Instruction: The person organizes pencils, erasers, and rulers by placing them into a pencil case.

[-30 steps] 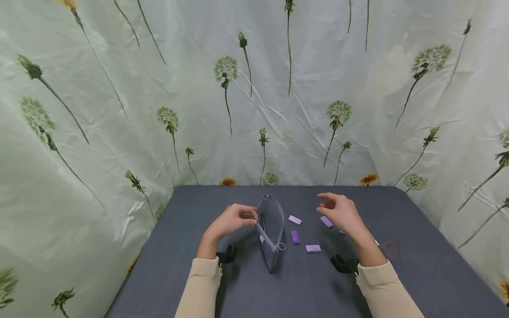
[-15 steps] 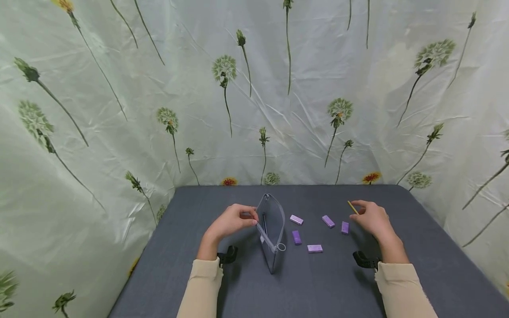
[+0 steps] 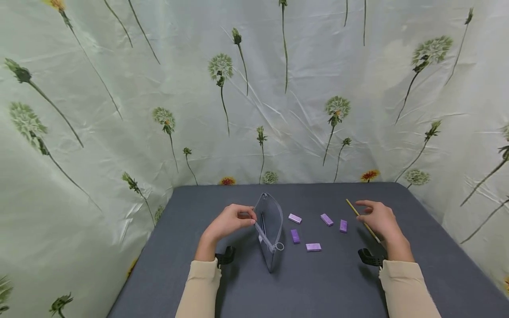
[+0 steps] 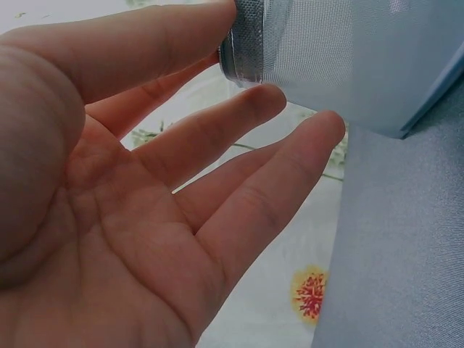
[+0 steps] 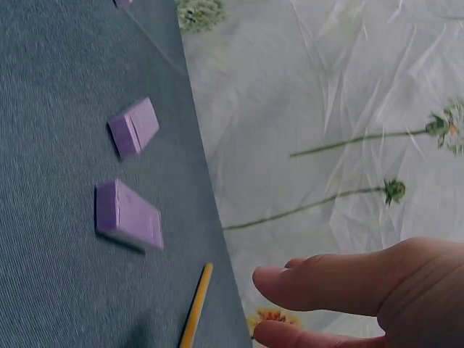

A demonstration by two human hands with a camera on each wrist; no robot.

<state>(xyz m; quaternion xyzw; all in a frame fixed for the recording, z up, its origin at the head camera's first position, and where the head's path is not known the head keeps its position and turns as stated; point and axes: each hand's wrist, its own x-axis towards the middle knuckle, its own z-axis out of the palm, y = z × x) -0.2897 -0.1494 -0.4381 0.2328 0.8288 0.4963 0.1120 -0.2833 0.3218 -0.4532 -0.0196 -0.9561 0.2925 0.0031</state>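
Note:
My left hand (image 3: 232,219) pinches the zipper edge of a grey mesh zip pouch (image 3: 272,221), which stands upright with its mouth spread open. Something thin stands inside it. In the left wrist view the thumb and a finger grip the pouch's edge (image 4: 248,43), while the other fingers extend loosely below. My right hand (image 3: 379,219) hovers at the right of the table, fingers loosely bent and holding nothing. A thin yellow stick (image 3: 351,206) with a pale lower end, perhaps a paintbrush, lies beside and partly behind that hand. The right wrist view shows the yellow stick (image 5: 196,304) apart from the fingers.
Several small purple boxes lie between the pouch and my right hand, among them one in front (image 3: 313,247), one beside the pouch (image 3: 295,236) and one nearest the right hand (image 3: 343,226). A flower-printed curtain (image 3: 254,88) hangs behind the dark grey table (image 3: 318,287).
My right hand has moved right from above the purple boxes, uncovering one box and the yellow stick. A clear reddish triangle seen earlier is now out of sight. The left hand keeps its hold.

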